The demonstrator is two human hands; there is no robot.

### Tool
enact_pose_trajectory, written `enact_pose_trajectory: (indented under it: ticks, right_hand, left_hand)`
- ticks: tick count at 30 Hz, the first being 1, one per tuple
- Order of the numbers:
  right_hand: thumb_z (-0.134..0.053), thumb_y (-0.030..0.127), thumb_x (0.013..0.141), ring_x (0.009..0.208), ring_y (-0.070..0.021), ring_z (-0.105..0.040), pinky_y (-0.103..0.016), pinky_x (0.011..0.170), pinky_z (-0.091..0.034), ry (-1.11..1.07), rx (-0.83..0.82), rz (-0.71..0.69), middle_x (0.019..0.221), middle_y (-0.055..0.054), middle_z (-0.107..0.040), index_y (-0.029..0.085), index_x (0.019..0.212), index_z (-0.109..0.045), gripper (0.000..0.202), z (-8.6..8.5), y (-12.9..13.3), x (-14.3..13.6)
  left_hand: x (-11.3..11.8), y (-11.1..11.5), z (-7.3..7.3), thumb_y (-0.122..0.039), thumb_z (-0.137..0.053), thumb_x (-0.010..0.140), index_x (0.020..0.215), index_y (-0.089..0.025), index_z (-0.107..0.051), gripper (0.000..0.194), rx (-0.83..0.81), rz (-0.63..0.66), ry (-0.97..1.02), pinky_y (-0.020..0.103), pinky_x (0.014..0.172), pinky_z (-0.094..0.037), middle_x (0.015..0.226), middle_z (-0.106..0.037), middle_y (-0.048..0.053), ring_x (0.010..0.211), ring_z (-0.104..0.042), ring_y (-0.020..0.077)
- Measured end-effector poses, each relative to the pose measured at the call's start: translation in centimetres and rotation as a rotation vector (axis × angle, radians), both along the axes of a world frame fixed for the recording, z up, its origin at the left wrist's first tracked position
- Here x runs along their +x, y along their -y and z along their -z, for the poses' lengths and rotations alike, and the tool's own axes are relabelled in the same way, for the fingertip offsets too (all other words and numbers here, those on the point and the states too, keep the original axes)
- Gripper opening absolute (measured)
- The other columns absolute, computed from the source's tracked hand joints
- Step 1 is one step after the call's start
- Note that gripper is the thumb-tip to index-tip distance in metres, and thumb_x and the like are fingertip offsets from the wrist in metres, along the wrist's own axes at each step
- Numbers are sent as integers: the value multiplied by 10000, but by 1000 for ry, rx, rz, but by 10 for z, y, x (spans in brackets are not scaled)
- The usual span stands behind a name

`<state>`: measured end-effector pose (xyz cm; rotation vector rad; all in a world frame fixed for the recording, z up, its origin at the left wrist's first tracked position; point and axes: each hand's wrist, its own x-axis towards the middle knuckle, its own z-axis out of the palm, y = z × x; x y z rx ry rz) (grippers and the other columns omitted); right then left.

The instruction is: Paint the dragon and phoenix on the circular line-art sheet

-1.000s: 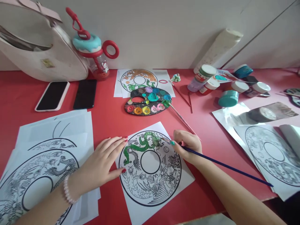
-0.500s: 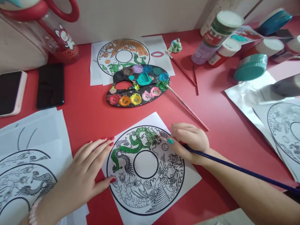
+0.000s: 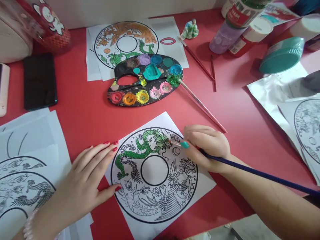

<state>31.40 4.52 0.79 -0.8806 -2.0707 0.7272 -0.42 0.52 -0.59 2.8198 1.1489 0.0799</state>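
A sheet with a printed ring of dragon and phoenix line art lies on the red table; part of its dragon is painted green. My right hand is closed on a dark blue paintbrush, whose tip touches the sheet near the dragon's head. Spread flat, my left hand holds nothing; its fingertips rest at the sheet's left edge. Beyond the sheet is a black palette with several paint colours. One light-handled brush leans with its tip in the palette's green paint.
Behind the palette lies a painted sheet. Two thin brushes and paint bottles stand or lie at the back right. A black phone and a bottle are left. More printed sheets lie left and right.
The whole view has shifted, so the palette and phone appear higher and further left. The brush tip remains by the dragon's head, and both hands keep nearly the same pose.
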Motion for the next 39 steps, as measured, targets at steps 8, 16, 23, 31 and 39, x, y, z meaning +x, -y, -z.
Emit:
enact_pose_trajectory:
  ticks: [8, 16, 23, 31, 39]
  right_hand:
    - [-415, 71, 845, 475, -113, -267, -277, 470, -239, 36, -18, 3, 529, 43, -280, 237, 652, -190, 339, -1, 1, 1]
    - [-393, 114, 872, 467, -120, -300, -283, 472, -267, 53, -39, -8, 517, 36, -286, 237, 643, -175, 339, -2, 1, 1]
    - [-379, 142, 899, 461, -114, -283, -284, 470, -268, 68, -53, -8, 507, 37, -270, 233, 625, -186, 347, -2, 3, 1]
    - [-370, 176, 916, 462, -115, -294, -286, 467, -270, 84, -59, 2, 508, 30, -280, 228, 614, -203, 349, -4, 3, 1]
    - [-363, 183, 912, 453, -119, -285, -296, 467, -271, 97, -80, -7, 498, 31, -264, 230, 613, -179, 354, -6, 3, 1]
  left_hand:
    - [4, -1, -3, -548, -354, 927, 1478, -138, -135, 721, 4, 6, 20, 439, 1064, -284, 1402, -399, 110, 1246, -392, 304]
    - [4, -2, -5, -540, -400, 912, 1478, -136, -115, 752, -37, 7, -6, 475, 1041, -306, 1387, -415, 132, 1230, -399, 329]
    - [4, -1, -6, -501, -398, 924, 1480, -124, -96, 736, -49, 18, 9, 470, 1050, -292, 1386, -398, 145, 1239, -385, 331]
    - [4, -2, -6, -487, -418, 922, 1473, -111, -130, 727, -60, 14, 19, 467, 1072, -271, 1382, -396, 148, 1254, -366, 326]
    - [3, -1, -6, -502, -403, 925, 1478, -132, -104, 729, -68, 6, -4, 474, 1065, -278, 1404, -376, 137, 1265, -355, 322]
